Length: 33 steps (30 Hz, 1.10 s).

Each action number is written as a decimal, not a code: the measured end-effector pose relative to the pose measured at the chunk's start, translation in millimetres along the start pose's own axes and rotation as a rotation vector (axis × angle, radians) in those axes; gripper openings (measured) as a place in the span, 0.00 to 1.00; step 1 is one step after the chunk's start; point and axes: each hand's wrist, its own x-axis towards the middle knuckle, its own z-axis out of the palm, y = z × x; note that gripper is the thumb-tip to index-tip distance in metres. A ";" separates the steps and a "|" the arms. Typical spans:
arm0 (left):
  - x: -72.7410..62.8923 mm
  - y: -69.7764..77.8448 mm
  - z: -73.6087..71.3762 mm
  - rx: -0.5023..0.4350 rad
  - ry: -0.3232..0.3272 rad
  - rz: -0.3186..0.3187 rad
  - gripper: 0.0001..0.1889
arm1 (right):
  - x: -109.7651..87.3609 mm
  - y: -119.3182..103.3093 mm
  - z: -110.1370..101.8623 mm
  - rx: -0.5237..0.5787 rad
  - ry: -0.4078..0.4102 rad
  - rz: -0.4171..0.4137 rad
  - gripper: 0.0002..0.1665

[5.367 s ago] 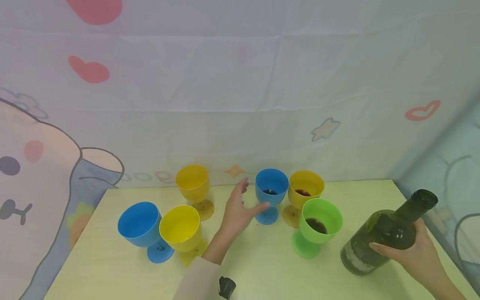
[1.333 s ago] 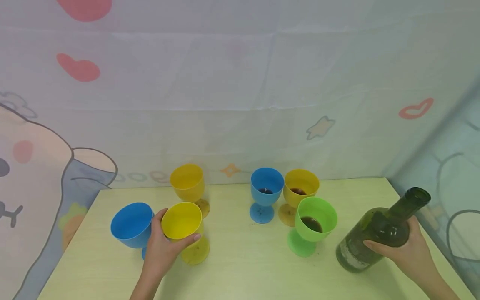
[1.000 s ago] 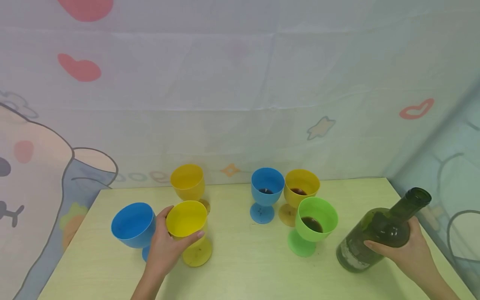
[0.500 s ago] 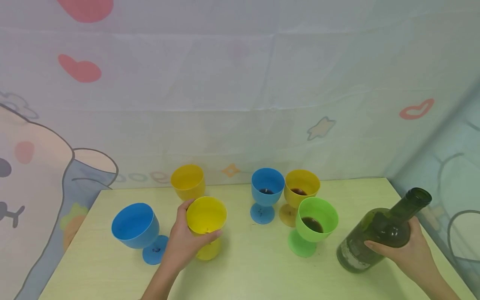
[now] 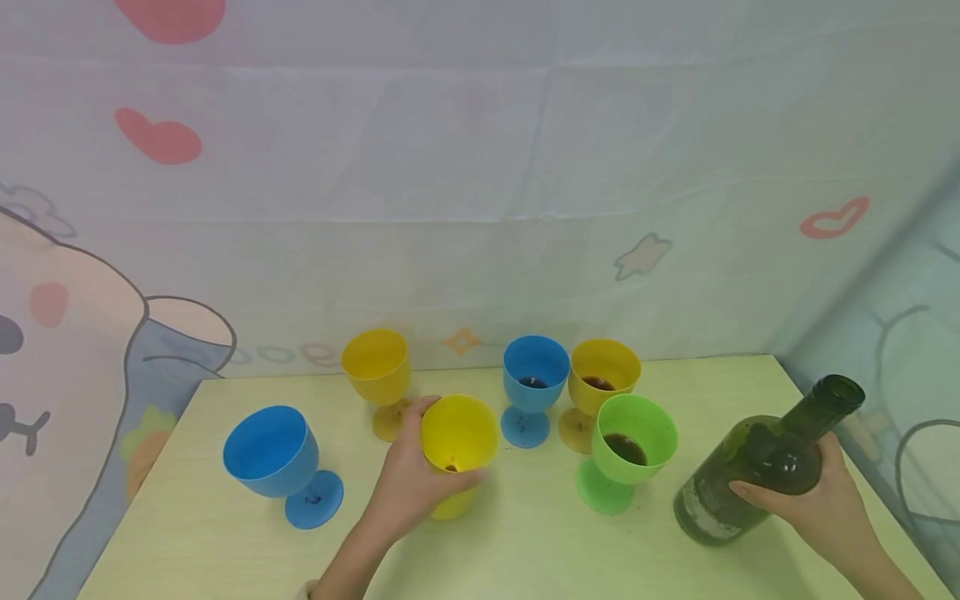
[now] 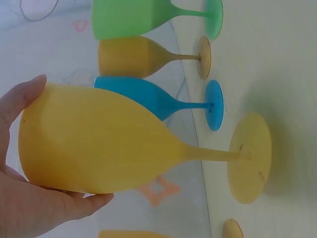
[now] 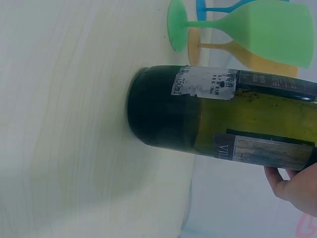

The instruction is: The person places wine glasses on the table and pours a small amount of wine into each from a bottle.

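Note:
My left hand (image 5: 416, 492) grips the bowl of a yellow plastic goblet (image 5: 472, 433), thumb on the near side and fingers round the far side. In the left wrist view the goblet's round foot (image 6: 250, 158) is close to the table; I cannot tell whether it touches. Over on the right, my right hand (image 5: 828, 508) holds a dark green wine bottle (image 5: 750, 471) with no cap on its mouth. The right wrist view shows its worn labels and dark liquid (image 7: 158, 106) in the lower part, base at the tabletop.
Right of the held goblet, a blue goblet (image 5: 536, 367), an amber-yellow goblet (image 5: 592, 400) and a green goblet (image 5: 622, 475) contain dark liquid. Left of it stand another yellow goblet (image 5: 378, 379) and a blue goblet (image 5: 273, 458). A printed cloth (image 5: 480, 183) hangs behind the table.
The left hand has gone from the middle to the front yellow goblet on the left, taken hold of it and moved it rightward, away from the left blue goblet. The right hand keeps the bottle in place.

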 end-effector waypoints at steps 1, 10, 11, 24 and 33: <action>0.0 0.6 2.3 -0.001 -0.011 0.010 0.47 | 0.0 -0.4 0.0 0.001 0.001 -0.002 0.52; 0.5 10.2 17.7 -0.003 -0.088 0.085 0.47 | -0.4 -5.8 2.2 0.065 0.036 -0.101 0.49; 0.5 11.6 18.7 -0.005 -0.093 0.086 0.47 | -0.4 -5.8 2.3 0.065 0.039 -0.103 0.49; 0.2 25.0 31.8 -0.032 -0.154 0.117 0.47 | 0.3 -7.2 7.9 0.010 0.029 0.034 0.54; -0.5 31.3 37.8 -0.044 -0.189 0.140 0.48 | 2.8 -15.0 10.7 -0.041 0.016 0.027 0.54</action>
